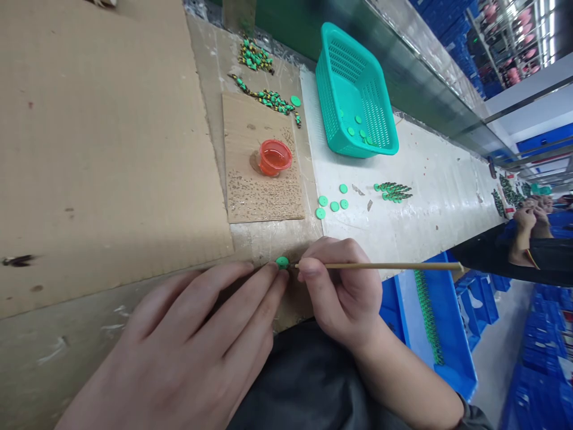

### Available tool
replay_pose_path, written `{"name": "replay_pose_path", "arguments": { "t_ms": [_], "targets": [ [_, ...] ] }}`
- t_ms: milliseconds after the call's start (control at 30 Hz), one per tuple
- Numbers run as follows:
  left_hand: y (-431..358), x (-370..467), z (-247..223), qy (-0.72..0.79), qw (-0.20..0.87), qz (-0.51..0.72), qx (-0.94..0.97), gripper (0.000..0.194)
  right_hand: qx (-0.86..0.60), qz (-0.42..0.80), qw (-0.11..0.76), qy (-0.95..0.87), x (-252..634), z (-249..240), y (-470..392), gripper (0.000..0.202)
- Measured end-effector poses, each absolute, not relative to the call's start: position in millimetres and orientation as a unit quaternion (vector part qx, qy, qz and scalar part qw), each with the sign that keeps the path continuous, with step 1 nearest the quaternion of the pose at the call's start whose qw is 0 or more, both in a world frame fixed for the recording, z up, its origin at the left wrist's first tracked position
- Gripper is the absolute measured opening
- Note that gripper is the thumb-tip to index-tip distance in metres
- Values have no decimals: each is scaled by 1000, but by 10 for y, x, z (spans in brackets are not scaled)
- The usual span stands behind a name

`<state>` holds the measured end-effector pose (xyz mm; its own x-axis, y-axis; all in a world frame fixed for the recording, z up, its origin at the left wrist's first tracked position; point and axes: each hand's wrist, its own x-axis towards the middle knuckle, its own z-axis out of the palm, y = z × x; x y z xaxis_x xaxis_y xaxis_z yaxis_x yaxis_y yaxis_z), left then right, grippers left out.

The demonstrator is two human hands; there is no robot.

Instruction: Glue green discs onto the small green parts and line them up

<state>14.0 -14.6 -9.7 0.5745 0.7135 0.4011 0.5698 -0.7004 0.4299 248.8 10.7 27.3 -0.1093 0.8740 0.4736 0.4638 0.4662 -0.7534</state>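
Note:
My left hand (201,340) is closed at the fingertips on a small round green disc (282,262) near the table's front edge. In my right hand (342,286) is a thin wooden stick (394,266), pinched between thumb and fingers and lying nearly level across the view. Its narrow dark tip points at the disc's right edge; whether they touch I cannot tell. Beyond my hands stands a small red cup (274,159) of liquid on a spotted cardboard piece (264,200). Several loose green discs (335,206) lie to the right of the cardboard.
A turquoise basket (329,101) holds a few green discs. Piles of green, black and yellow pieces (273,100) lie behind the cup. Green-and-dark pieces (394,192) are grouped on the white surface. Large cardboard (107,131) covers the left. A blue bin (456,352) and another person's hands (532,215) are right.

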Motion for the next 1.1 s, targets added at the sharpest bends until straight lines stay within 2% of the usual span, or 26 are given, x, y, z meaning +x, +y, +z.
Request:
{"name": "replay_pose_path", "arguments": {
  "t_ms": [167,333,600,867,1100],
  "targets": [
    [-145,145,-77,373,135,279,875,51,-477,231,510,-677,2506,315,102,11],
    [-111,157,-56,375,129,285,873,54,-500,167,567,-633,2638,559,451,15],
    [-39,169,-73,357,99,313,874,53,-471,154,515,-699,2647,775,1203,28],
    [72,241,-95,333,77,371,863,37,-456,126,478,-740,2508,604,1401,33],
    [68,259,-103,341,69,372,860,35,-443,144,469,-750,2483,567,1426,31]
  ]
}}
